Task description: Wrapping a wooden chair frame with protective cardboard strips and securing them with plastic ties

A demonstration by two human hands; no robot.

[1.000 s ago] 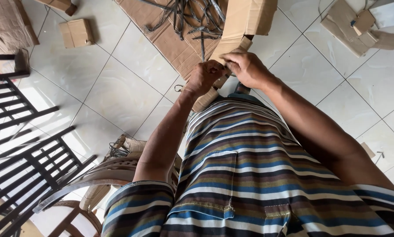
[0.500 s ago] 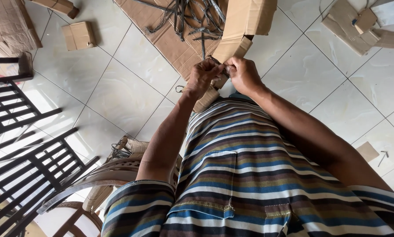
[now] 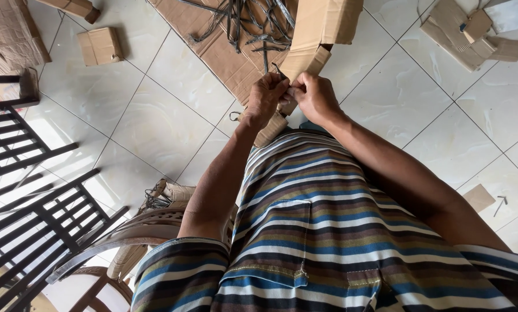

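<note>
While pinched together, hands (image 3: 291, 95) on cardboard strip (image 3: 305, 60)

2 hands (image 3: 265, 98) (image 3: 315, 97), 1 folded cardboard strip (image 3: 305, 60), 1 small box (image 3: 100, 46) (approx. 2 dark chairs (image 3: 34, 219)).

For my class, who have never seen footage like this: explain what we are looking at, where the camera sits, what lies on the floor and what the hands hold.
There is no machine here. The camera is worn on a person's head and looks down over a striped shirt at that person's own two bare hands. The left hand and right hand meet, and their fingers pinch the edge of a folded cardboard piece. What exactly they pinch is too small to tell. On the tiled floor lie a flattened cardboard sheet with dark metal pieces on it and a small cardboard box. Dark slatted chairs stand at the left.
</note>
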